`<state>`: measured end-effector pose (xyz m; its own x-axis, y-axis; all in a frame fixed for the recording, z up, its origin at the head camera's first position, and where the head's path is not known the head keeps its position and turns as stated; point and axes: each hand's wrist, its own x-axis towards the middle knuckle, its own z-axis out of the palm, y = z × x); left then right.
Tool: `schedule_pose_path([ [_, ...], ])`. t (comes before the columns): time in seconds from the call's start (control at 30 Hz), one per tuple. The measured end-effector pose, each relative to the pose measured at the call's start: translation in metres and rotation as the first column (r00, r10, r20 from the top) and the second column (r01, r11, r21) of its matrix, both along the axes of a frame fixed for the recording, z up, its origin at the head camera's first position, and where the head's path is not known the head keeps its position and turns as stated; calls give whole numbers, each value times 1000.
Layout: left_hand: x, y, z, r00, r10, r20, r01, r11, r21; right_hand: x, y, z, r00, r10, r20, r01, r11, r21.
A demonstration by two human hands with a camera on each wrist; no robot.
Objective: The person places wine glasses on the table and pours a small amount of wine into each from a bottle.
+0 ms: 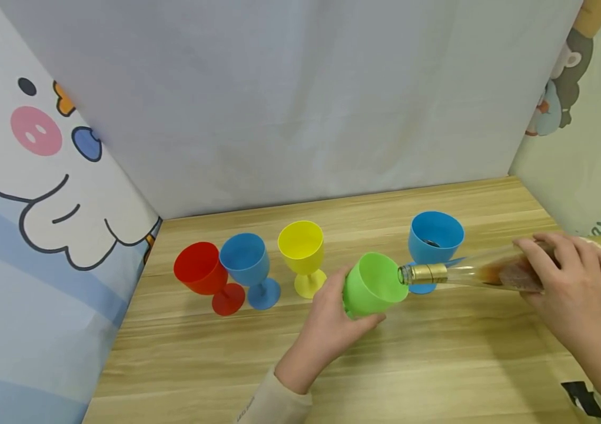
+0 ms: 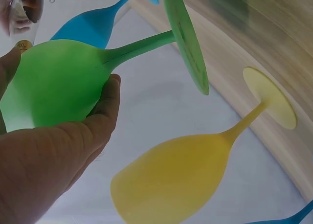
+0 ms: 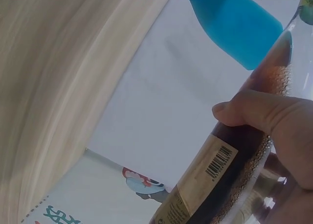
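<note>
My left hand [image 1: 330,321] grips the bowl of a green goblet [image 1: 374,285], which tilts toward the right. In the left wrist view, the goblet's base [image 2: 188,43] is off the table. My right hand [image 1: 578,288] is wrapped around a clear glass bottle [image 1: 491,270] lying nearly level, its gold-collared neck pointing left with the mouth at the green rim. Dark liquid [image 3: 244,136] shows inside the bottle in the right wrist view. Whether any liquid is in the green goblet cannot be seen. Behind the bottle neck stands a blue goblet [image 1: 436,238] with something dark in its bowl.
To the left on the wooden table [image 1: 199,371] stand a red goblet [image 1: 202,271], another blue goblet [image 1: 245,259] and a yellow goblet [image 1: 302,247]. A pale cloth wall [image 1: 321,106] rises behind, with cartoon-printed sheets [image 1: 40,188] at both sides.
</note>
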<state>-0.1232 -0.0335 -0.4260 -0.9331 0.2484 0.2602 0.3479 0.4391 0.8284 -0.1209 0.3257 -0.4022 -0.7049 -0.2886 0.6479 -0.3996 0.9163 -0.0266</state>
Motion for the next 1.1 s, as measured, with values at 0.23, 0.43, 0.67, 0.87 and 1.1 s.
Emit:
schedule_pose_path([
  [0.23,1,0,-1,1000,-12,4,11,1000,9,-1,0,5,999,32,-36,-32,999,1],
  [0.43,1,0,-2,1000,-19,5,19,1000,9,0,1,8,1000,20,-22,-19,999,27],
  [0.67,1,1,0,999,-19,49,19,1000,-2,1,0,10,1000,12,0,-12,999,36],
  [0.87,1,2,1,998,-17,57,18,1000,-9,0,1,12,998,37,-41,-36,999,10],
  [1.1,2,2,0,999,-10,46,11,1000,-16,-2,1,12,998,40,-44,-40,999,12],
])
